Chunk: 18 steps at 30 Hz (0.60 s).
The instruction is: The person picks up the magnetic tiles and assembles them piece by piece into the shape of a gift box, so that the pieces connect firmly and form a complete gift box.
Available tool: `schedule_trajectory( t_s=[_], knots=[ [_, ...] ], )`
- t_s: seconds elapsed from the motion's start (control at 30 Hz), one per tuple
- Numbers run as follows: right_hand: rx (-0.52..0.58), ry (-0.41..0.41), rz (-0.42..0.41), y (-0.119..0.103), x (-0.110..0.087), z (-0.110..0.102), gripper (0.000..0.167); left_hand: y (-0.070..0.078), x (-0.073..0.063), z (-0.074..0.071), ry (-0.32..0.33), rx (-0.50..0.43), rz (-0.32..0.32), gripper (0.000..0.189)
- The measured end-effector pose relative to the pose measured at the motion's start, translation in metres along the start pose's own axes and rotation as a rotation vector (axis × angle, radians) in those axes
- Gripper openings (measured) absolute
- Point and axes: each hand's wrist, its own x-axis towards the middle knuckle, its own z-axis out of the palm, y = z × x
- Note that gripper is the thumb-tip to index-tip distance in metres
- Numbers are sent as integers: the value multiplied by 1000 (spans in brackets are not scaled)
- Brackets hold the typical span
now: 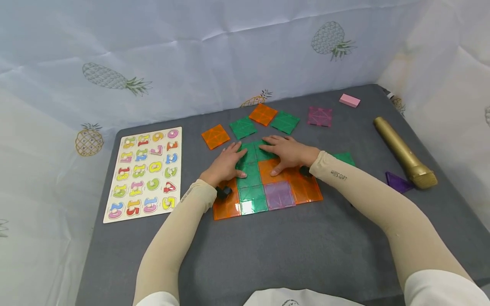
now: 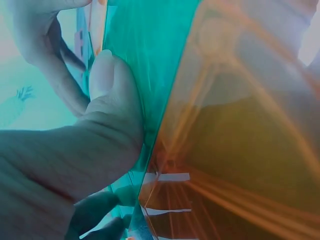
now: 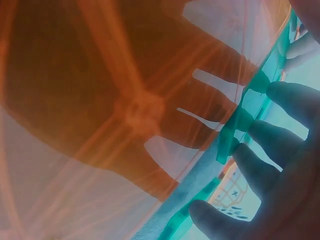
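Head view: grey table [image 1: 291,255], pineapple-print sheet [image 1: 191,55] behind. Joined tile patch [image 1: 268,187] at table middle; left hand [image 1: 226,163] and right hand [image 1: 285,153] lie flat on it, fingers straight. Number puzzle [image 1: 145,172] near left edge, gold microphone [image 1: 403,153] near right edge.

Left wrist: thumb [image 2: 107,107] on green tile [image 2: 150,50] beside orange tile [image 2: 240,150].

Right wrist: straight fingers [image 3: 285,100] seen through tiles.

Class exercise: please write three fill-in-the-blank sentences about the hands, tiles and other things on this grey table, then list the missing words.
1. Both hands, the left hand and the right hand, rest flat on the joined ____ tiles.
2. The number puzzle board lies on the person's ____ side.
3. The microphone on the table is ____ in colour.

Missing words: green; left; gold
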Motion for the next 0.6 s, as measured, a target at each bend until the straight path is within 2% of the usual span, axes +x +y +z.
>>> schedule_trajectory(
  t_s=[0.23,0.33,0.47,0.53,0.6],
  knots=[
    [15,4,12,10,1,-6,101,4,10,-9,-9,4,0,85],
    [57,43,0,17,-2,-10,94,4,14,-11,-10,-22,19,85],
    [119,217,25,31,-3,-14,67,-7,15,-16,68,-107,47,77],
    [132,313,53,39,-1,-16,54,-19,13,-20,143,-139,23,73],
    [129,367,97,47,1,-19,47,-34,12,-25,208,-152,-28,71]
  ],
)
